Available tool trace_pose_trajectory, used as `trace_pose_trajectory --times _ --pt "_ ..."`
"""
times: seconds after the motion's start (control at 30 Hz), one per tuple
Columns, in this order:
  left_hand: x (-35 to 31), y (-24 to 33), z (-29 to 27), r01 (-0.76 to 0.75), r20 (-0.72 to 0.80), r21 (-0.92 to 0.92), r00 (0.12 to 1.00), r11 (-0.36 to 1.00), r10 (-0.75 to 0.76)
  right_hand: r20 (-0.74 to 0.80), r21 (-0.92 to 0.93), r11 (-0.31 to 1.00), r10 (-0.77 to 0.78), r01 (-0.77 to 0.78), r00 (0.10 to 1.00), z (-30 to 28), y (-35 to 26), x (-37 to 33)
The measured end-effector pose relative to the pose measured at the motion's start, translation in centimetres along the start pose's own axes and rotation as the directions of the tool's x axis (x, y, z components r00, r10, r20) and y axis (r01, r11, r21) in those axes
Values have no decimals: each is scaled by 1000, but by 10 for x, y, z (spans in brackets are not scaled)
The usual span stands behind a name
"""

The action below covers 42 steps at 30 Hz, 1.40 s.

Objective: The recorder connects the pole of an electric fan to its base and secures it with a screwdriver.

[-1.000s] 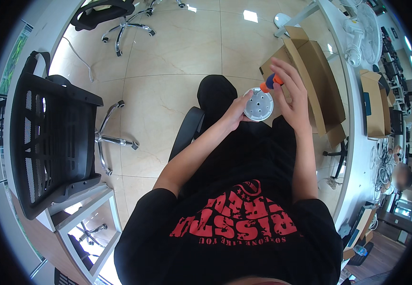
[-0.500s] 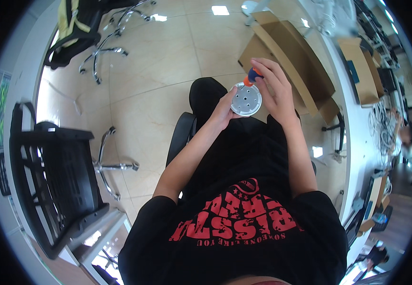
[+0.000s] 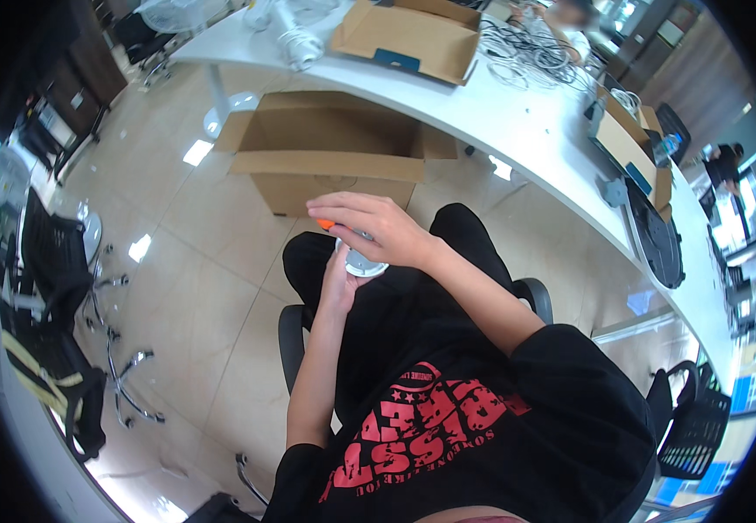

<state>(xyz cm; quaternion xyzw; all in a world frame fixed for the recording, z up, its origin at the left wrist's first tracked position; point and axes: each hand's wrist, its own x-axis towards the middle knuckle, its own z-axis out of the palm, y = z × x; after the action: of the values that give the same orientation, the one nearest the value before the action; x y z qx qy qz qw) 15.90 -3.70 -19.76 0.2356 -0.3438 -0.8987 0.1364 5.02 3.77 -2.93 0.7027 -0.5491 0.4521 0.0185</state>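
My left hand (image 3: pixel 338 283) is closed around the edge of a round, white-rimmed metal part (image 3: pixel 366 265), holding it above my lap. Over the part's far side lies my right hand (image 3: pixel 378 225), its fingers curled round a screwdriver (image 3: pixel 326 224). Only the orange end of the screwdriver's handle shows past the fingers. The shaft and tip are hidden, so I cannot tell whether the tip touches the part. My right hand also covers much of the part's face.
Beyond my knees an open cardboard box (image 3: pixel 334 166) stands on the floor. A long white table (image 3: pixel 517 131) curves behind it and along the right, bearing an open carton (image 3: pixel 413 39) and heaped grey cables (image 3: pixel 531 57). Office chairs (image 3: pixel 51 253) stand at the left.
My view has swung to the right, toward the table. My right hand has turned and come across the round part, covering more of it and the screwdriver. The left hand keeps its grip.
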Motion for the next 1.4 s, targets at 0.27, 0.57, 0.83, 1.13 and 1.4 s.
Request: trace_pose_trajectory --times 0.27,0.57,0.83,1.13,1.4 --pt "50 -33 45 179 165 154 965 972 -204 -123 -201 955 196 -218 973 -61 15 -35" --pt "90 -53 91 298 362 251 854 921 -375 -310 -232 890 315 -393 897 -105 15 -68" --pt "108 -62 137 315 456 355 763 880 -458 -552 -394 708 328 -587 766 -131 7 -93" --pt "123 -84 181 339 556 455 615 823 -560 -599 -330 667 399 -668 694 -162 -5 -117" --pt "120 -106 216 364 539 560 522 744 -661 -719 -317 536 402 -782 567 -177 -7 -144"
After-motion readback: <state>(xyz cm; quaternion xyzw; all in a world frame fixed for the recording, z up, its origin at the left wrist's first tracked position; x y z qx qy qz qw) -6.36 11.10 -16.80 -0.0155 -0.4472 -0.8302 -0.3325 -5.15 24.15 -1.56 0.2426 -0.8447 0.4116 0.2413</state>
